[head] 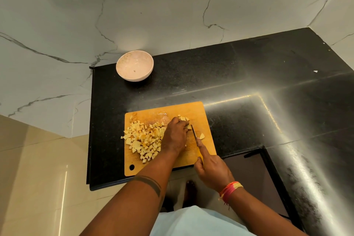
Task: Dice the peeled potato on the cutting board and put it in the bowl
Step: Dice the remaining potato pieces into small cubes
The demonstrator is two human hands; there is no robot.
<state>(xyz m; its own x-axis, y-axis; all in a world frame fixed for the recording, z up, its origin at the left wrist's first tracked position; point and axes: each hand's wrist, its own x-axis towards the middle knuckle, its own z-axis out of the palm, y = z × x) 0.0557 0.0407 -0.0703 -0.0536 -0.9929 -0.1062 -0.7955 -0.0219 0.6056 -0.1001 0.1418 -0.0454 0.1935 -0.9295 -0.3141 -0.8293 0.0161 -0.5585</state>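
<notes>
Your left hand (175,136) curls over the last potato piece (188,127) at frame centre, fingertips pinning it; your right hand (211,170) grips the knife (194,134), blade just right of those fingers. Diced heap (144,140) lies left on cutting board (191,109); bowl (134,65) upper left, well apart

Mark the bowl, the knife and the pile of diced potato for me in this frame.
bowl (148,59): head view, on its far right rim.
knife (194,132): head view, on the bare blade ahead of the right hand.
pile of diced potato (142,140): head view, on the middle of the heap at the board's left.
</notes>
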